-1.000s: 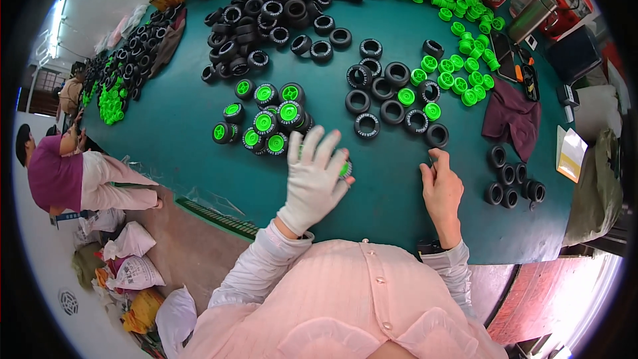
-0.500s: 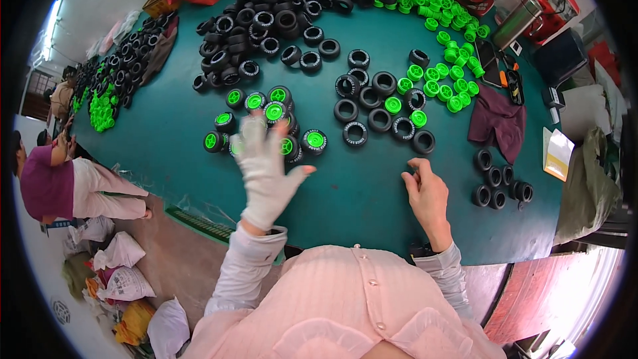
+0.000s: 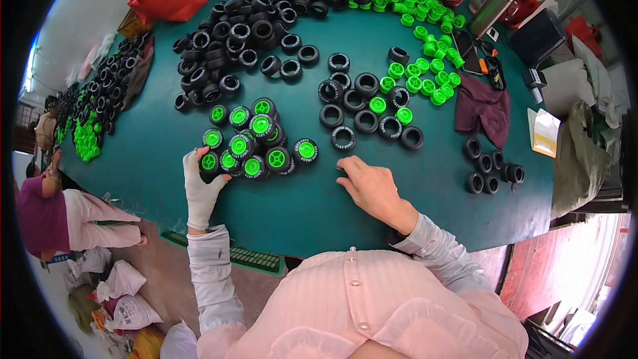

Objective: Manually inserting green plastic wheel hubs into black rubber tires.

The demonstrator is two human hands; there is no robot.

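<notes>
My left hand (image 3: 201, 194), in a pale fingerless-tip glove, is at the near left edge of a heap of finished toy wheels (image 3: 252, 167), black tyres with green hubs. Its thumb and fingers are spread around the outermost wheel (image 3: 209, 162), touching the heap's side. My bare right hand (image 3: 373, 190) is over the green table, right of the heap, fingers loosely bent and thumb apart, holding nothing. Beyond it lies a group of loose black tyres (image 3: 366, 121), with a few green hubs (image 3: 403, 116) among them.
A large pile of tyres (image 3: 264, 33) covers the far side, with green hubs (image 3: 430, 48) to its right. A maroon cloth (image 3: 483, 110), a phone (image 3: 469, 50) and a steel flask (image 3: 492, 9) lie or stand at the right. Another person (image 3: 44, 213) works at the left.
My left hand has moved from above the wheels to their near left side. My right hand has shifted left toward the heap. The view has turned slightly, and the wheels sit closer together.
</notes>
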